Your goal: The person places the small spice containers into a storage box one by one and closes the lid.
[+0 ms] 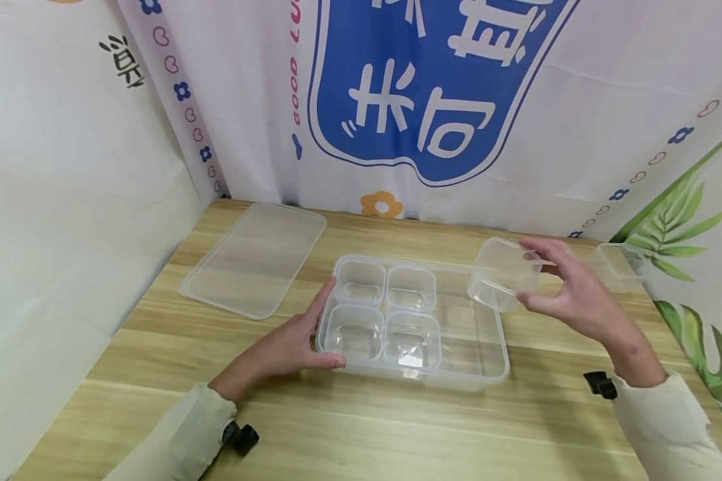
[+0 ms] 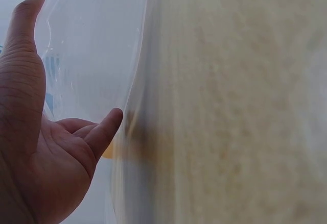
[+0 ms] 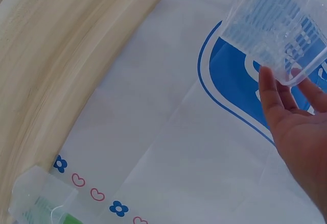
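Note:
A large clear plastic container [image 1: 475,321] rests on the table with several small square clear cups [image 1: 351,334] in its left part. My left hand [image 1: 291,344] touches the container's left end, thumb by the front corner and straight fingers along the side. In the left wrist view, the container wall [image 2: 97,55] stands between thumb and fingers. My right hand [image 1: 577,294] pinches another small clear cup [image 1: 502,270], tilted over the container's right back corner. The right wrist view shows the held cup [image 3: 276,30] above the fingertips.
A flat clear lid [image 1: 255,260] lies on the wooden table [image 1: 385,434] at the back left. One more small clear cup [image 1: 620,267] stands at the right back, beyond my right hand. A printed cloth [image 1: 247,100] hangs along the table's back edge.

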### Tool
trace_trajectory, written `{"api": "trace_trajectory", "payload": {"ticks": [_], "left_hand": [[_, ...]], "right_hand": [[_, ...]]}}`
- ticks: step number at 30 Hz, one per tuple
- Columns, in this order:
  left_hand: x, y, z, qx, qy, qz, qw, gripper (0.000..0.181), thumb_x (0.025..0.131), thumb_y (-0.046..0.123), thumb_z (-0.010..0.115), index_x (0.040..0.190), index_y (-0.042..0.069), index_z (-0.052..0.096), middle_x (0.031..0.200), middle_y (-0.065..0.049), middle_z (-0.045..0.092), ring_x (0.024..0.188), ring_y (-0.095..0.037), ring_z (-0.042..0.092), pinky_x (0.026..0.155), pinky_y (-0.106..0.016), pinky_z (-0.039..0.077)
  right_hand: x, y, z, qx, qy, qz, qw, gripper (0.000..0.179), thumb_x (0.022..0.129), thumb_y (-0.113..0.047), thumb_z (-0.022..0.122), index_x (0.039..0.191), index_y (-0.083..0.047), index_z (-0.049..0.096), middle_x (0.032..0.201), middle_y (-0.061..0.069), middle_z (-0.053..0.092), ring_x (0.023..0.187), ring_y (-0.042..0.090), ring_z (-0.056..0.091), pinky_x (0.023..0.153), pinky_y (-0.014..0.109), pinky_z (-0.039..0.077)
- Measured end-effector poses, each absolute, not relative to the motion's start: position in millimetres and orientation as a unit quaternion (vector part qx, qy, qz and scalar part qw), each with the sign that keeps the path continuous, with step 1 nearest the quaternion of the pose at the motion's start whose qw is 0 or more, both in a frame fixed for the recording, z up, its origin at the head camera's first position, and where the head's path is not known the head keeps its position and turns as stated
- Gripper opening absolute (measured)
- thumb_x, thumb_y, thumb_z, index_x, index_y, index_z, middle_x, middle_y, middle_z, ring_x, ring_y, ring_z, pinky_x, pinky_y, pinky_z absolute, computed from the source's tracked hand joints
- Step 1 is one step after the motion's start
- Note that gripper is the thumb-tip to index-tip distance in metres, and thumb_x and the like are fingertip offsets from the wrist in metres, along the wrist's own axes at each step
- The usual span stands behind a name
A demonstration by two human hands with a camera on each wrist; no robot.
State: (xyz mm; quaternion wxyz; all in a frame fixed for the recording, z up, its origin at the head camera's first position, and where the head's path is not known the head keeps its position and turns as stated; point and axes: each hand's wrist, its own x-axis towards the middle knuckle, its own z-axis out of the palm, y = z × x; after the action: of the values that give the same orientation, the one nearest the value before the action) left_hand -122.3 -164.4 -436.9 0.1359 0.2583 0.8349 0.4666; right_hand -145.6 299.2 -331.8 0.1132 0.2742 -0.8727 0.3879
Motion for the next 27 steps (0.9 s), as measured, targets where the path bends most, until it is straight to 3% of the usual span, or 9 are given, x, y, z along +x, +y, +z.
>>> {"api": "trace_trajectory", "payload": {"ticks": [17,27], "left_hand": [[-123,-165,-438,0.255,0.832,0.472,0.139,0.134,0.080,0.042,0.090,0.164,0.034,-0.013,0.133,-0.019,0.059,0.106,-0.020,0.067,0.088,-0.040,0.054],[-122,-164,-437,0.255,0.835,0.469,0.136,0.134,0.079,0.041,0.091,0.165,0.033,-0.012,0.135,-0.019,0.058,0.108,-0.021,0.066,0.089,-0.040,0.053]], "right_hand": [[-148,283,-339,0.324,-0.857,0.399,0.048,0.085,0.074,0.012,0.083,0.150,-0.007,0.049,0.144,0.013,0.048,0.122,0.019,0.048,0.102,0.016,0.039],[-152,278,-353,0.321,-0.861,0.395,0.016,0.081,0.077,0.006,0.083,0.150,-0.005,0.048,0.144,0.012,0.049,0.127,0.031,0.047,0.104,0.020,0.040]]}}
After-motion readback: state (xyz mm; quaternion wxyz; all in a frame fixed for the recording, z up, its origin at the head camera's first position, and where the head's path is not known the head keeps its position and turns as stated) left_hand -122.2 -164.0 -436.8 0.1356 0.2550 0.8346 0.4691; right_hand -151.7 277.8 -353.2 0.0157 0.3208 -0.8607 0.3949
